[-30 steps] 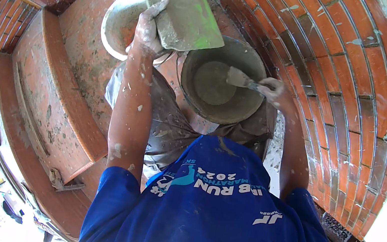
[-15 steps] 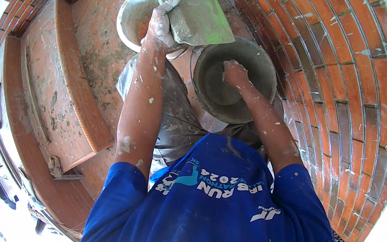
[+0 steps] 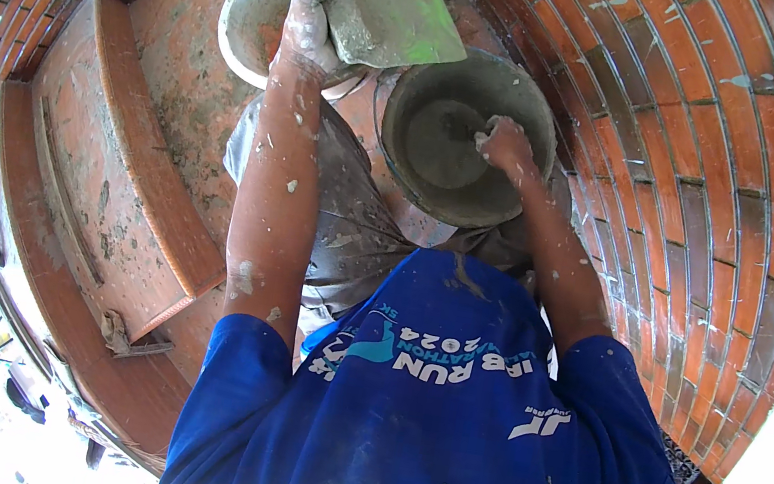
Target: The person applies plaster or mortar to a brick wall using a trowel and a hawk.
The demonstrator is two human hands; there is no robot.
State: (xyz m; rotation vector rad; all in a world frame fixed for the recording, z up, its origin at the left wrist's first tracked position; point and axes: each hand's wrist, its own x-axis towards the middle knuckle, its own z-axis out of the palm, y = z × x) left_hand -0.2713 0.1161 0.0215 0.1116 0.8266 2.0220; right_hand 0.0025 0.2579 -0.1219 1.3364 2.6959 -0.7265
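My left hand (image 3: 310, 25) is closed on the edge of a green plastering hawk (image 3: 397, 16), a flat board smeared with grey mortar. It is held up, tilted, partly over a white bucket (image 3: 241, 11) and beside the rim of a dark, mortar-coated bucket (image 3: 397, 163). Inside that dark bucket, my right hand (image 3: 505, 146) has its fingers curled together near the right wall. Whatever they grip, if anything, is too hidden to make out. Grey wet mix (image 3: 444, 140) lies in the bottom. Both forearms carry pale splashes.
A brick wall (image 3: 689, 189) rises close on the right. To the left, steps with wooden edging (image 3: 144, 143) descend over a mortar-spotted floor (image 3: 176, 36). A small scrap-like object (image 3: 124, 337) sits on a lower step. The dark bucket stands between my knees and the wall.
My right hand has moved right within the dark bucket, toward its wall. My left hand and the hawk have shifted slightly up and left in view; the buckets have also shifted with the view.
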